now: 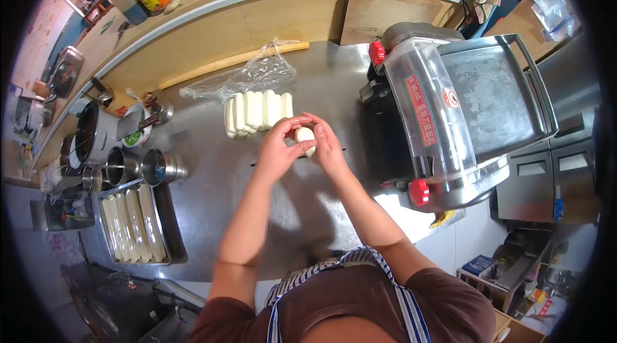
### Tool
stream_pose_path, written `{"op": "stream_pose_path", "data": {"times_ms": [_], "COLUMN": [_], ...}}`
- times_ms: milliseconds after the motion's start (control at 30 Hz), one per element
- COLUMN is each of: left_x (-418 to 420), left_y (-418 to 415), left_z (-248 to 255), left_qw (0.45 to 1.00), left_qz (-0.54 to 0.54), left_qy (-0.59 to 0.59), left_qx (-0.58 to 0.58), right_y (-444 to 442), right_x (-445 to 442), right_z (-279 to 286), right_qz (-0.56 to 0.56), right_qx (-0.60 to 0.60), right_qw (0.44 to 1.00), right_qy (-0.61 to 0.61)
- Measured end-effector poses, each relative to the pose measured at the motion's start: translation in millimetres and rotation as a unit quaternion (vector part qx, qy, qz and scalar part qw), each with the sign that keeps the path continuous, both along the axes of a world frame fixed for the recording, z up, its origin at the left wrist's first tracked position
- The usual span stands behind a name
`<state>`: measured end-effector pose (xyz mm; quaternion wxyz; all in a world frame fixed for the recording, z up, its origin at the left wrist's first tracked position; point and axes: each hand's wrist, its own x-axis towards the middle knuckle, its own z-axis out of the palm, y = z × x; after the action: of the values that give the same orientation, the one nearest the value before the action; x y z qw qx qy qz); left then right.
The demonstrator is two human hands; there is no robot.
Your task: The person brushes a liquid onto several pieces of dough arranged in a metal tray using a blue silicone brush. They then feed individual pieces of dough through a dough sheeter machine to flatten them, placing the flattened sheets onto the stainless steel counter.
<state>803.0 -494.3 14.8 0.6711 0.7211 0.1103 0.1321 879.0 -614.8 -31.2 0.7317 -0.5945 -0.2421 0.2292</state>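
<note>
A small piece of smooth white dough (304,137) sits between my two hands above the steel worktop (217,208). My left hand (284,143) curls around it from the left, thumb against its front. From the right, my right hand (327,145) cups it, fingers touching the left hand's fingertips. Just beyond my left hand lies a stack of white dough rolls (258,110), side by side in more than one layer. A dark thin thing shows partly behind my wrists; what it is I cannot tell.
Crumpled plastic film (260,70) and a long wooden rolling pin (193,75) lie behind the rolls. A dough sheeter machine (434,102) with red knobs stands at right. At left are a metal tray (166,246) of film-covered dough strips, steel pots (154,169) and a cleaver (130,123).
</note>
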Motion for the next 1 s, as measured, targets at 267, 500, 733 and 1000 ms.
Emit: {"op": "stream_pose_path", "data": {"times_ms": [267,500,733,1000], "left_x": [-44.1,-24.4,-7.1,20.0], "left_y": [-107.7,-137.7,-191.4,-184.3], "left_z": [37.7,84.4,131.2,71.2], "left_qw": [0.955,0.933,0.939,0.93], "left_qz": [0.113,0.198,0.09,0.114], "left_qy": [-0.203,-0.233,-0.199,-0.055], "left_qx": [-0.186,-0.19,-0.264,-0.344], "right_y": [-27.1,-120.4,-187.6,-249.6], "right_x": [-60.6,-108.7,21.3,144.6], "right_z": [70.3,171.1,231.3,210.1], "right_qz": [0.011,0.006,-0.257,-0.405], "right_qx": [0.082,-0.003,0.074,-0.241], "right_qw": [0.996,0.973,0.94,0.859], "right_qy": [0.03,-0.231,-0.211,-0.202]}}
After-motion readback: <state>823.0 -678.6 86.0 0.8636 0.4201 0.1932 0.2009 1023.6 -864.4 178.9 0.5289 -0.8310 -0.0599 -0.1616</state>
